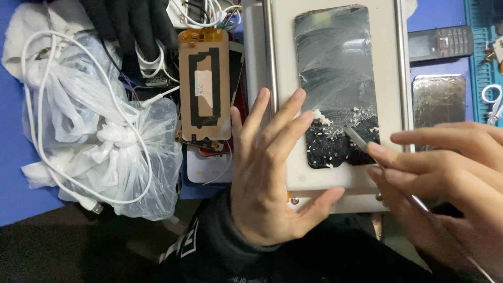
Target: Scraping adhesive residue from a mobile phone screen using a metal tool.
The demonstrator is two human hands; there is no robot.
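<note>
A dark phone screen panel [335, 68] lies on a pale metal plate [385, 63], smeared with streaks and dotted with white crumbs of residue [335, 133] near its lower end. My left hand [272, 173] rests flat with fingers spread, its fingertips on the panel's left edge and the thumb along the plate's front edge. My right hand [450, 178] grips a thin metal scraper [359, 139] whose blade tip touches the panel among the crumbs.
Left of the plate lies a copper-coloured phone frame [204, 84] on other parts. Tied white plastic bags [105, 141] and a white cable [36, 105] fill the left. A black keypad phone [440, 43] and another glass panel [439, 99] lie at the right.
</note>
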